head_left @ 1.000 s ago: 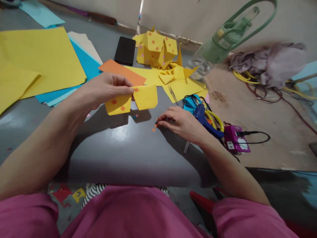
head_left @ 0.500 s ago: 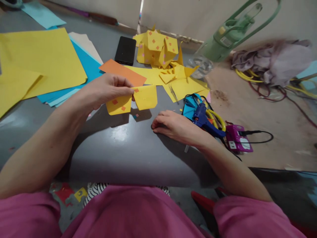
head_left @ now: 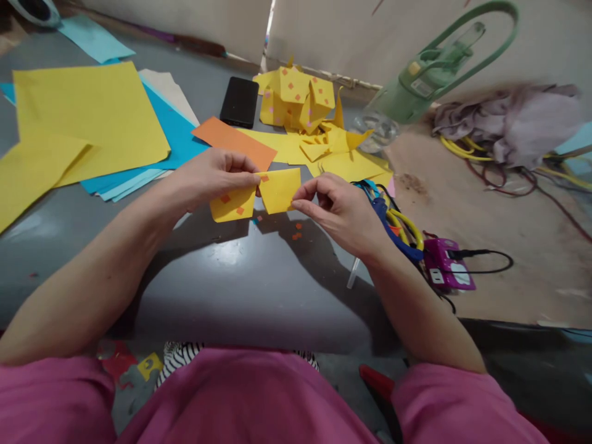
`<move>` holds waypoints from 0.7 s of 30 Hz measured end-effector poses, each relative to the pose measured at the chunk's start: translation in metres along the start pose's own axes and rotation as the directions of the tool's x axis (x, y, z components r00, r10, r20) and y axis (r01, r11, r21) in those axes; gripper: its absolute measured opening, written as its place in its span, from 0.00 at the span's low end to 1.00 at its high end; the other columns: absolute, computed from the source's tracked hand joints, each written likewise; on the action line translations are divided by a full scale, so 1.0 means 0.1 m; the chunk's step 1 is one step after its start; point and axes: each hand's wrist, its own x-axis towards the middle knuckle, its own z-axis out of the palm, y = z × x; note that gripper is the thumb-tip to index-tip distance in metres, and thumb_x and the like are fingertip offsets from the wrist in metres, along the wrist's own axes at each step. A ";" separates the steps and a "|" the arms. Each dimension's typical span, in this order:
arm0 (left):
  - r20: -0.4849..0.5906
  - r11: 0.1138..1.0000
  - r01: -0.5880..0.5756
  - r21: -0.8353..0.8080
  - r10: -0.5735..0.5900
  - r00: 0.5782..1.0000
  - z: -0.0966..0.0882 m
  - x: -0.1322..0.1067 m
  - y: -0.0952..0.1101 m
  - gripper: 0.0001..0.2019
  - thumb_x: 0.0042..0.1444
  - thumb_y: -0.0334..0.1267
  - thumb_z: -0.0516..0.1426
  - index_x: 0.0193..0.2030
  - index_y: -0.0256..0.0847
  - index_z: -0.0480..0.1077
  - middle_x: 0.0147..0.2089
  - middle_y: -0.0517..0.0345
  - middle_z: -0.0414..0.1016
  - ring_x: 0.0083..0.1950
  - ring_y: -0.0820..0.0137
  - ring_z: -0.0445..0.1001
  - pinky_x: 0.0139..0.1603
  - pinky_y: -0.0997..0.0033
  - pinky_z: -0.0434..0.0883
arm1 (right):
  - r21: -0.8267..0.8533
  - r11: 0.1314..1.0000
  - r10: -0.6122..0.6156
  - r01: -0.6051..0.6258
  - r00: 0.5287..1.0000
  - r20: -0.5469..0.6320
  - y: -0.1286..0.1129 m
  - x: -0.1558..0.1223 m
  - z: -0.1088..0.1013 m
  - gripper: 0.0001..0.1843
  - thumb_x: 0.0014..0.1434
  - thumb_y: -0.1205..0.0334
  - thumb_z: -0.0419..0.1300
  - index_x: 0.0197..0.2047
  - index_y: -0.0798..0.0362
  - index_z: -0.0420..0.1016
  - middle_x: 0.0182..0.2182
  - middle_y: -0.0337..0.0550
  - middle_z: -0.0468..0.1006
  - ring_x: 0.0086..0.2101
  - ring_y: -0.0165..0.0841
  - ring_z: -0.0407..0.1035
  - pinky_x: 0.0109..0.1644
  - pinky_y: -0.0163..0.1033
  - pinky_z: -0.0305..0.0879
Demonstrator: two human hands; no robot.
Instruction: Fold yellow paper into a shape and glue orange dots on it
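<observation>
Between the thumb and fingers of my left hand [head_left: 224, 176] is a folded yellow paper piece [head_left: 281, 190] dotted with a few orange diamonds. It is held just above the grey table [head_left: 222, 290]. My right hand [head_left: 345, 206] is closed in a pinch, its fingertips at the paper's lower right edge. Whether they grip the paper or a tiny bit is too small to tell. Below, small orange paper bits [head_left: 296, 232] lie on the table. Behind stands a yellow paper model [head_left: 296, 92] with orange and pink spots.
Yellow sheets [head_left: 92, 117], blue sheets [head_left: 169, 123] and an orange strip [head_left: 235, 142] lie left and centre. A black phone [head_left: 239, 102] is at the back. To the right are a blue glue gun [head_left: 402, 243], partly hidden, a purple power socket [head_left: 448, 265] and a green bottle [head_left: 407, 86].
My right hand has risen from the table to the edge of the yellow paper piece, uncovering the orange bits. My left hand keeps its hold. The view has shifted slightly.
</observation>
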 end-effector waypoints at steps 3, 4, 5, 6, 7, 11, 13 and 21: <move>-0.004 1.000 -0.011 0.006 0.011 1.000 0.03 -0.01 0.01 0.10 0.53 0.46 0.64 0.33 0.41 0.74 0.27 0.59 0.75 0.28 0.74 0.71 0.23 0.78 0.60 | 0.007 1.000 -0.012 0.012 0.997 -0.076 -0.04 0.05 0.08 0.05 0.61 0.61 0.63 0.34 0.52 0.75 0.31 0.39 0.74 0.30 0.30 0.63 0.36 0.38 0.58; -0.004 1.000 -0.016 0.002 0.016 1.000 0.04 -0.02 0.01 0.10 0.53 0.46 0.64 0.32 0.41 0.74 0.27 0.60 0.74 0.28 0.74 0.71 0.23 0.79 0.60 | 0.000 1.000 -0.008 0.008 0.996 -0.086 -0.04 0.05 0.10 0.05 0.61 0.61 0.62 0.35 0.52 0.75 0.31 0.39 0.73 0.30 0.30 0.63 0.36 0.38 0.58; -0.004 1.000 -0.019 -0.004 0.019 1.000 0.04 -0.02 0.01 0.10 0.53 0.46 0.64 0.32 0.41 0.74 0.27 0.60 0.74 0.28 0.74 0.71 0.23 0.79 0.60 | -0.007 1.000 -0.001 0.000 0.996 -0.090 -0.05 0.05 0.12 0.04 0.61 0.61 0.62 0.35 0.52 0.75 0.30 0.39 0.73 0.30 0.31 0.63 0.36 0.38 0.58; -0.004 1.000 -0.019 -0.011 0.019 1.000 0.05 -0.02 0.01 0.10 0.53 0.46 0.63 0.32 0.42 0.74 0.27 0.60 0.74 0.27 0.74 0.71 0.22 0.79 0.60 | -0.015 1.000 0.005 -0.007 0.996 -0.091 -0.05 0.05 0.13 0.04 0.61 0.62 0.62 0.35 0.52 0.75 0.30 0.39 0.73 0.30 0.31 0.63 0.36 0.38 0.58; -0.002 1.000 -0.017 -0.017 0.017 1.000 0.05 -0.02 0.01 0.10 0.53 0.46 0.63 0.32 0.42 0.74 0.27 0.60 0.74 0.27 0.74 0.71 0.22 0.79 0.60 | -0.020 1.000 0.010 -0.012 0.996 -0.090 -0.06 0.04 0.14 0.04 0.61 0.62 0.62 0.35 0.52 0.75 0.30 0.39 0.73 0.30 0.31 0.63 0.36 0.38 0.58; 0.013 1.000 -0.010 -0.030 0.010 1.000 0.06 -0.04 0.03 0.09 0.53 0.45 0.63 0.32 0.42 0.74 0.27 0.61 0.74 0.26 0.74 0.71 0.22 0.79 0.60 | -0.046 0.999 0.017 -0.021 0.995 -0.093 -0.06 0.03 0.17 0.04 0.60 0.61 0.62 0.34 0.51 0.75 0.30 0.39 0.74 0.30 0.32 0.63 0.37 0.39 0.59; 0.023 1.000 -0.006 -0.029 0.007 1.000 0.06 -0.04 0.04 0.09 0.53 0.45 0.63 0.32 0.42 0.74 0.27 0.61 0.74 0.27 0.74 0.71 0.22 0.79 0.61 | -0.055 0.998 0.019 -0.025 0.995 -0.097 -0.06 0.03 0.19 0.03 0.60 0.61 0.63 0.34 0.51 0.75 0.30 0.39 0.75 0.30 0.32 0.63 0.37 0.39 0.59; 0.007 0.999 -0.015 -0.038 0.015 1.000 0.05 -0.02 0.03 0.09 0.53 0.44 0.63 0.32 0.42 0.74 0.27 0.60 0.74 0.28 0.73 0.72 0.23 0.77 0.61 | -0.108 0.993 -0.061 0.041 0.980 -0.188 -0.05 -0.09 0.15 0.10 0.65 0.52 0.60 0.38 0.48 0.78 0.34 0.42 0.76 0.34 0.35 0.67 0.40 0.42 0.63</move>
